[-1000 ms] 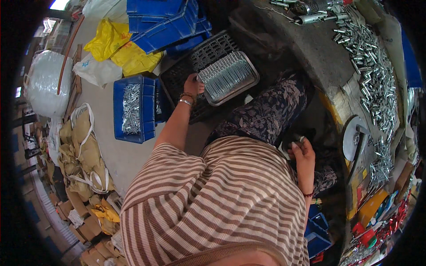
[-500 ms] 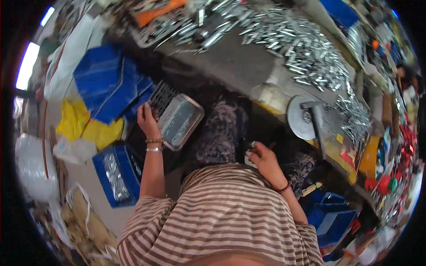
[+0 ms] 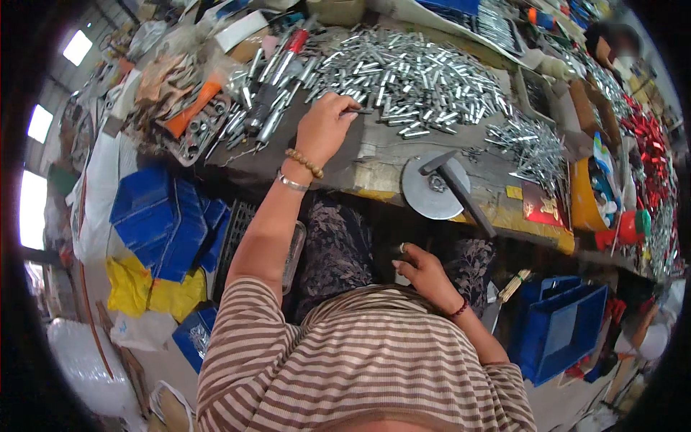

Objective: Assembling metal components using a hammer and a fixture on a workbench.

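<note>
Left hand (image 3: 324, 129) pinching small metal piece (image 3: 358, 111); right hand (image 3: 427, 273) loosely curled, contents unclear.

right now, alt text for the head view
A person's left hand pinches a slim metal piece beside a pile of silvery pieces on a workbench; the right hand is near the lap. A hammer lies across a metal disc.

Yellow bags (image 3: 129, 288) lie beside stacked blue bins (image 3: 147, 219) (1 clear-wrapped bundle (image 3: 83, 363) sits lower left).
</note>
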`<state>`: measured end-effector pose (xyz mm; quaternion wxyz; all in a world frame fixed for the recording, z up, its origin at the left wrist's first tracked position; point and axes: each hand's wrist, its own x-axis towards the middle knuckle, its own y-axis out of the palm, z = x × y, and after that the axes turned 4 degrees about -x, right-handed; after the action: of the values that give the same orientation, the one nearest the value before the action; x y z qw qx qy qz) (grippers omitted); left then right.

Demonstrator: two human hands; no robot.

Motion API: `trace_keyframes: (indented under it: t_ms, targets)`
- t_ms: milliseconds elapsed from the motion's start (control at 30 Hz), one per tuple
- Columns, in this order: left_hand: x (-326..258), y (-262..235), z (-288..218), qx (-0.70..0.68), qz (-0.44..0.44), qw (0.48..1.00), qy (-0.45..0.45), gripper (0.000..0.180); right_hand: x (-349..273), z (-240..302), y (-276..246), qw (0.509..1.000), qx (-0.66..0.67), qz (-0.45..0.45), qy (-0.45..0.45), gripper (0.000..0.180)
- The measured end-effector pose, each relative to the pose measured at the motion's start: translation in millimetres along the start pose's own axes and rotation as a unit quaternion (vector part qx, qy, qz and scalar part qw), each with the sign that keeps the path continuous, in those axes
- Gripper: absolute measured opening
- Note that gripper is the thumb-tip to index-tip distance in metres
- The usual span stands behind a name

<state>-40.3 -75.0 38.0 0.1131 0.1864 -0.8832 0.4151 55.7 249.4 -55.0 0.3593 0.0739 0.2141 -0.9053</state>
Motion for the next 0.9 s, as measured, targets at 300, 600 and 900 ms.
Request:
trace_keyframes:
  t_ms: [300,600,900]
  targets:
    - [32,34,16,0.175,0.035,0.981,0.069,0.019,-19,33,-45,0.998,0.021,0.028,-0.057,0.026]
    - [3,30,14,0.168,0.022,0.979,0.112,0.019,-24,73,-152,0.944,-0.134,-0.283,-0.102,0.018]
    - [-56,40,-91,-0.063,0.112,0.985,0.118,0.013,48,10,-231,0.755,-0.552,-0.34,-0.103,0.035]
